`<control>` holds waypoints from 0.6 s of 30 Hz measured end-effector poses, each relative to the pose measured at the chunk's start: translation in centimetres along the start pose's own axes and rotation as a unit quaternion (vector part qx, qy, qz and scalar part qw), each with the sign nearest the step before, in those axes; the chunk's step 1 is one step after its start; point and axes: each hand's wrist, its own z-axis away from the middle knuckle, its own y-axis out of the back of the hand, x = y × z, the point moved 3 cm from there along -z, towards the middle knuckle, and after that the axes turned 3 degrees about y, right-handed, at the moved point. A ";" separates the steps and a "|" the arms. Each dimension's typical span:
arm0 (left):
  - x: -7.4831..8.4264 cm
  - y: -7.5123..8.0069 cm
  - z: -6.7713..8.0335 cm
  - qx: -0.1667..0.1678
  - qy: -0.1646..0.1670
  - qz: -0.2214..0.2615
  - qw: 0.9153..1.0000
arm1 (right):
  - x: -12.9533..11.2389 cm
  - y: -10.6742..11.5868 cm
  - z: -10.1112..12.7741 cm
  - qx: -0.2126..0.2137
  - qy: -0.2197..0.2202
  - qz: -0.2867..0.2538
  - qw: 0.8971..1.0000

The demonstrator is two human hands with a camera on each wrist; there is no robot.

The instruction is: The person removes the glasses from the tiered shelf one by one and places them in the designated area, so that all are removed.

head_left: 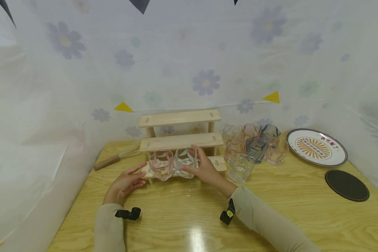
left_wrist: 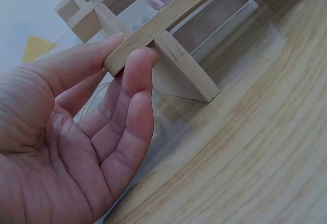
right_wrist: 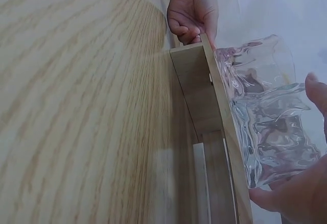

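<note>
A three-tier wooden shelf [head_left: 181, 141] stands on the table. On its lowest step sit a pinkish glass [head_left: 161, 166] and, right beside it, a clear wavy glass [head_left: 185, 161]. My right hand [head_left: 207, 171] grips the clear glass from the right, thumb in front and fingers behind. In the right wrist view the base of this clear glass [right_wrist: 276, 137] is against the step, close to the pinkish glass [right_wrist: 245, 71]. My left hand [left_wrist: 87, 132] pinches the left end of the lowest step [left_wrist: 133, 45], with fingertips under the board.
Several clear, pink and blue-grey glasses [head_left: 256, 150] cluster right of the shelf. A patterned plate [head_left: 316, 147] and a dark oval mat [head_left: 347, 185] lie farther right. Left of the shelf is a whisk [head_left: 108, 162] with a wooden handle. A floral sheet [head_left: 176, 63] hangs behind the table.
</note>
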 end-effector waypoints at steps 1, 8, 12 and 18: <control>0.0 0.0 0.0 0.001 0.000 -0.001 1.000 | -0.1 0.0 0.0 0.002 -0.001 -0.003 1.000; 0.2 -0.2 0.2 0.001 0.002 -0.007 1.000 | -0.5 0.3 0.5 0.018 0.010 -0.012 1.000; 0.2 -0.2 0.3 -0.001 0.002 -0.006 1.000 | -0.5 0.5 0.8 0.027 0.010 -0.019 0.999; 0.1 -0.1 0.1 -0.004 -0.001 -0.012 1.000 | -0.4 1.0 1.3 0.027 0.003 -0.029 0.999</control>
